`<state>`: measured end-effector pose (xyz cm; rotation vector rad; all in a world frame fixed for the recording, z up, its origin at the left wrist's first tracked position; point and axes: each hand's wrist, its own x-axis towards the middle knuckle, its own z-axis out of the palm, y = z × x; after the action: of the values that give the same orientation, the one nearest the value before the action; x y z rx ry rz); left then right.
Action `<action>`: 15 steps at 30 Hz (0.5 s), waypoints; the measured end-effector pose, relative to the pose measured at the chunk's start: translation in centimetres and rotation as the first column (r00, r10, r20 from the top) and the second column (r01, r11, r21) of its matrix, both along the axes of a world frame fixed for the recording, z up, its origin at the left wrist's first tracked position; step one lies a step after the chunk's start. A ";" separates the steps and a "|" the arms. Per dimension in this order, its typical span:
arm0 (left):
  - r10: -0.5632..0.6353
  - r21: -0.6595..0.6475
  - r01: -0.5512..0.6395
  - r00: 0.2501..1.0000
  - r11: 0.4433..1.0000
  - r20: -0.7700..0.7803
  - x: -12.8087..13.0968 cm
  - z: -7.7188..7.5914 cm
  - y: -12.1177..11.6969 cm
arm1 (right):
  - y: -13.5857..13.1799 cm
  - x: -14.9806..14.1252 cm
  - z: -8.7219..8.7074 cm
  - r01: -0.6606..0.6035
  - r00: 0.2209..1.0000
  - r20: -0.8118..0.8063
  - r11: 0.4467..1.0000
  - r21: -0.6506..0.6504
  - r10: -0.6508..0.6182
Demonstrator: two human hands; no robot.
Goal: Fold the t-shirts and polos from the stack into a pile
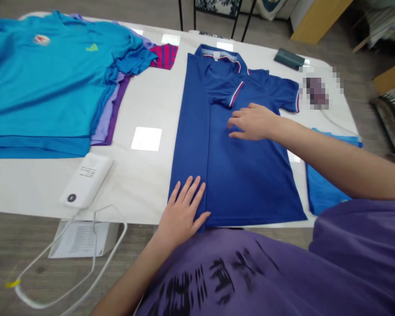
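polo shirt (246, 166) lies under left hand (180, 213), fingers spread, and right hand (255, 122), fingers loosely parted.

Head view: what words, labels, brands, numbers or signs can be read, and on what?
None readable.
White power bank: small print, too small.
Purple T-shirt: black characters, blurred.
White box: printed lines, too small.
Collar label of the blue polo shirt: nothing legible.
Turquoise T-shirt: red-and-white emblem and green logo, no readable letters.
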<state>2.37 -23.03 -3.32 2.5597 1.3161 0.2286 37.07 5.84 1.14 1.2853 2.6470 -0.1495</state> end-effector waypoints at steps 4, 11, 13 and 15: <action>0.011 0.036 -0.012 0.999 0.999 0.036 3.0 1.5 -0.2 | -7.9 10.8 2.3 0.276 0.959 0.105 0.952 -0.135 -0.263; -0.360 -0.042 0.367 0.925 0.929 0.123 16.7 5.6 0.8 | -18.2 21.9 4.8 0.663 0.748 0.048 0.743 -0.098 -0.662; -0.443 -0.067 0.453 0.888 0.889 0.124 21.2 6.0 1.5 | -19.7 22.8 4.4 0.719 0.683 -0.019 0.677 -0.155 -0.730; -0.509 -0.104 0.519 0.854 0.848 0.110 25.4 5.9 2.3 | -19.4 23.3 3.6 0.766 0.605 -0.120 0.617 -0.182 -0.787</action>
<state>27.77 -20.78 2.63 2.6426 0.5517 0.1279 60.39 -13.56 4.73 2.3992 1.9330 -0.5583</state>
